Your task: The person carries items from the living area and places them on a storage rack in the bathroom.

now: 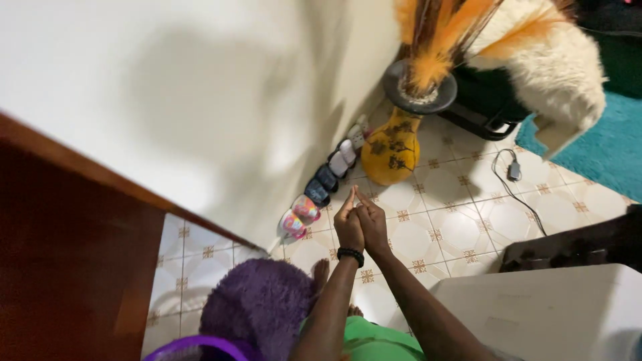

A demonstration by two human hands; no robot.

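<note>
Nearest to the hands stood a row of shoes (319, 189) set along the base of the white wall (200, 87) on the tiled floor (461, 227). The row ran diagonally: a multicoloured pink pair nearest, a dark blue pair in the middle, a white pair farthest. Beyond the white pair stood a yellow vase (392, 148) with dark branch markings, holding orange feathers (435, 40).

The left hand (348, 224) and right hand (372, 224) were pressed together side by side in front of the body, fingers extended upward and converging at the tips. Neither hand gripped anything visible; whether a small item sat between the fingertips could not be determined. The left wrist carried a black wristband (350, 253). Both forearms rose from the lower frame edge and met at the hands, which hovered just beside the multicoloured pair, apart from it.

A purple fluffy mat (257, 304) lay below the hands. A black cable (511, 184) lay on the tiles to the right.
</note>
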